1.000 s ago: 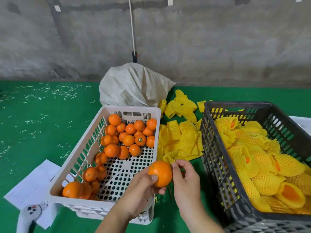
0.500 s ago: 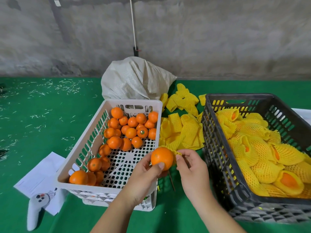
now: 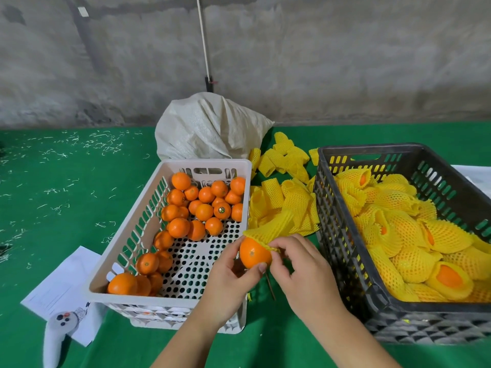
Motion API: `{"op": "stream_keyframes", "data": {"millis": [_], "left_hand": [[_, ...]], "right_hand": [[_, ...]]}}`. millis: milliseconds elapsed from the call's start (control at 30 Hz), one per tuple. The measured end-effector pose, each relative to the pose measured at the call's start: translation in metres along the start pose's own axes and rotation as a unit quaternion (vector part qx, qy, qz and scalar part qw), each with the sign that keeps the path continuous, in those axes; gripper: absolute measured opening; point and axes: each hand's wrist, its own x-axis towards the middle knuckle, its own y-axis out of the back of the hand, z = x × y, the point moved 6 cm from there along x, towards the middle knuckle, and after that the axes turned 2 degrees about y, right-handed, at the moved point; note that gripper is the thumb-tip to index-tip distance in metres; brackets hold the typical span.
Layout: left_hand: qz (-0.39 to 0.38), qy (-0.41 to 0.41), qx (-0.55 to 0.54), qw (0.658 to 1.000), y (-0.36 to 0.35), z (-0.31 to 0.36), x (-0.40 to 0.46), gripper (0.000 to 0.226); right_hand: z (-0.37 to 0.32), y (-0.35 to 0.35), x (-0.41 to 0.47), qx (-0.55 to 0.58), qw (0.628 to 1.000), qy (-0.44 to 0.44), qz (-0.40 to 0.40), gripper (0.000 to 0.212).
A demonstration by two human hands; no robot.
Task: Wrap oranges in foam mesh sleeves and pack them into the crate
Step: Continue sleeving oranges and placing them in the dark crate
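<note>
My left hand [image 3: 230, 284] grips a bare orange [image 3: 253, 253] between the two crates. My right hand [image 3: 300, 272] pinches the edge of a yellow foam mesh sleeve [image 3: 271, 229] that lies over the top of that orange. A white crate [image 3: 127, 235] on the left holds several loose oranges [image 3: 204, 205]. The black crate [image 3: 342, 235] on the right is filled with several sleeved oranges [image 3: 414, 235]. Loose empty sleeves [image 3: 285, 200] are piled on the green mat between the crates.
A white woven sack [image 3: 207, 128] stands behind the white crate. Paper sheets [image 3: 61, 290] and a white controller [image 3: 57, 338] lie at the lower left. A thin brown stick [image 3: 271, 288] lies on the green mat between the crates. A concrete wall rises behind.
My right hand has picked up a sleeve from the pile and drawn it over the top of the orange, which my left hand has kept holding.
</note>
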Motion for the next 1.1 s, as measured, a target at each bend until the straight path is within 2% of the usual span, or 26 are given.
{"op": "stream_keyframes", "data": {"millis": [100, 233, 333, 400, 500, 600, 700, 767, 833, 967, 1100], "left_hand": [[0.016, -0.018, -0.034, 0.999, -0.002, 0.003, -0.001, 0.054], [0.077, -0.013, -0.072, 0.994, 0.010, -0.003, 0.000, 0.070], [0.051, -0.024, -0.043, 0.997, 0.008, -0.003, 0.003, 0.082], [0.030, -0.030, -0.056, 0.998, 0.006, -0.001, 0.004, 0.071], [0.048, -0.011, -0.084, 0.995, 0.005, -0.001, 0.005, 0.056], [0.058, 0.019, -0.112, 0.992, 0.007, -0.005, 0.006, 0.056], [-0.013, 0.041, -0.139, 0.989, 0.007, -0.010, 0.005, 0.062], [-0.053, 0.055, -0.148, 0.986, 0.006, -0.015, 0.005, 0.077], [-0.066, 0.044, -0.110, 0.991, 0.003, -0.015, 0.006, 0.084], [-0.048, 0.016, -0.045, 0.998, 0.002, -0.011, 0.004, 0.072], [-0.033, 0.005, -0.037, 0.999, -0.001, -0.010, 0.002, 0.059]], "right_hand": [[-0.011, -0.005, -0.002, -0.014, 0.999, 0.046, -0.023, 0.016], [-0.008, -0.017, -0.008, -0.002, 0.997, 0.034, -0.070, 0.016], [-0.005, -0.018, -0.007, -0.009, 0.996, 0.030, -0.084, 0.018], [-0.006, -0.018, -0.005, -0.016, 0.995, 0.041, -0.090, 0.019], [-0.006, -0.019, -0.004, 0.000, 0.995, 0.045, -0.085, 0.015], [-0.004, -0.024, -0.008, 0.035, 0.997, 0.017, -0.074, 0.016], [0.001, -0.038, -0.016, 0.085, 0.992, -0.012, -0.094, 0.028], [0.009, -0.040, -0.018, 0.106, 0.990, -0.042, -0.084, 0.041], [0.018, -0.037, -0.015, 0.117, 0.988, -0.073, -0.068, 0.049], [0.033, -0.022, -0.010, 0.116, 0.990, -0.081, -0.001, 0.034], [0.037, -0.009, -0.009, 0.070, 0.995, -0.067, 0.032, 0.022]]}}
